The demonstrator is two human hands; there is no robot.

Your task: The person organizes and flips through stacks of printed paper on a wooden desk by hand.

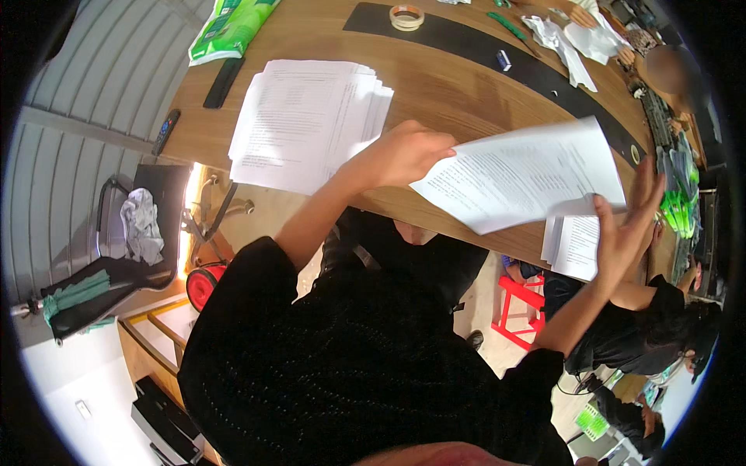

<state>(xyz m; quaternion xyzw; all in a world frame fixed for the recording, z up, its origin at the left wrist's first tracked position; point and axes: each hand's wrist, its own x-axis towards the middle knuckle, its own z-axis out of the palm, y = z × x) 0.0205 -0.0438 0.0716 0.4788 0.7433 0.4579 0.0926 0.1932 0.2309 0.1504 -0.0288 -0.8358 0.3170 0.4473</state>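
My left hand point(415, 152) pinches the left edge of a printed paper sheet point(518, 175), which hangs tilted and slightly curved above the wooden table. Whether it is one sheet or several cannot be told. At its right end, my right hand point(626, 224) has its fingers spread, the thumb overlapping the sheet's lower right edge. Partly beneath that end lies a smaller pile of printed papers point(574, 247) at the table's near edge. To the left of my left hand rests a larger, uneven stack of printed papers point(303, 122), jutting over the edge.
On the wooden table point(454, 76) are a tape roll point(407, 18), a small blue-and-white box point(503, 60), a remote control point(166, 131) and a green plastic package point(230, 32). A person's hand point(581, 16) handles white paper across the table. Another person sits close on my right, near a red stool point(521, 309).
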